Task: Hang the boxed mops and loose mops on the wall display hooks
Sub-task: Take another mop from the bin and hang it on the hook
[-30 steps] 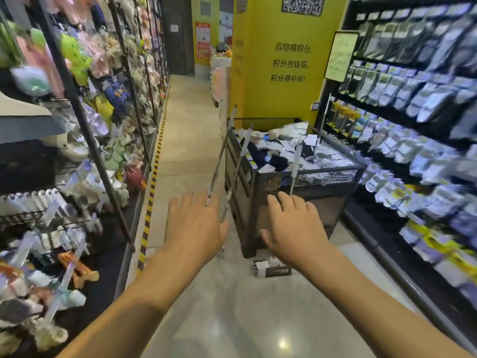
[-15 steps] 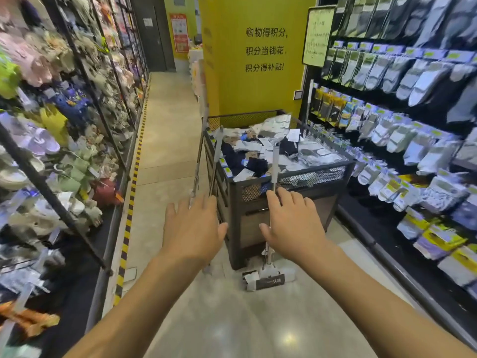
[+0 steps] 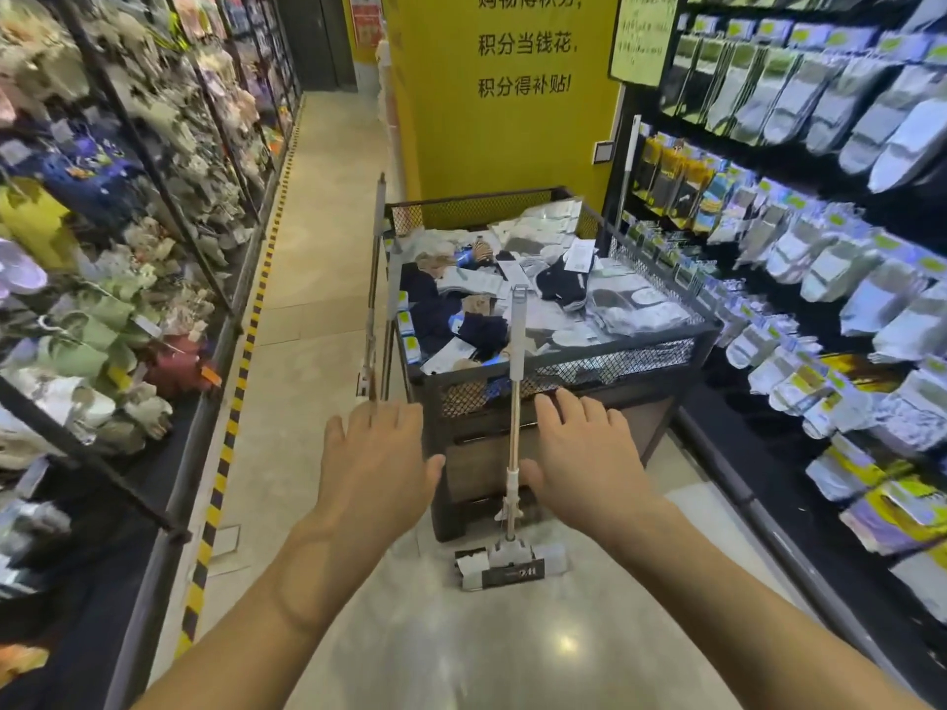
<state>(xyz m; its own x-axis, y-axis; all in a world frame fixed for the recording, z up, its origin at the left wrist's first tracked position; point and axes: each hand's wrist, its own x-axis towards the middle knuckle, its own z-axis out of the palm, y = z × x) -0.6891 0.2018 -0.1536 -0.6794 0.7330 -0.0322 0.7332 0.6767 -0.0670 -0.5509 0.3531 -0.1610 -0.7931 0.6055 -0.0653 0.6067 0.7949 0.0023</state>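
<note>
Grey-white and slim, a loose mop [image 3: 514, 427] stands at centre frame, its handle leaning on the mesh bin [image 3: 615, 358] of socks and its head on the floor [image 3: 317, 310]. Two more mop handles [image 3: 380, 279] lean at the bin's left corner. The left hand [image 3: 376, 453] and right hand [image 3: 584, 453] reach out low in the frame, each grip spread wide and holding nothing; the right is just beside the handle. No mop hooks are in sight, so the task looks barely begun: lifting, carrying and hanging all remain.
</note>
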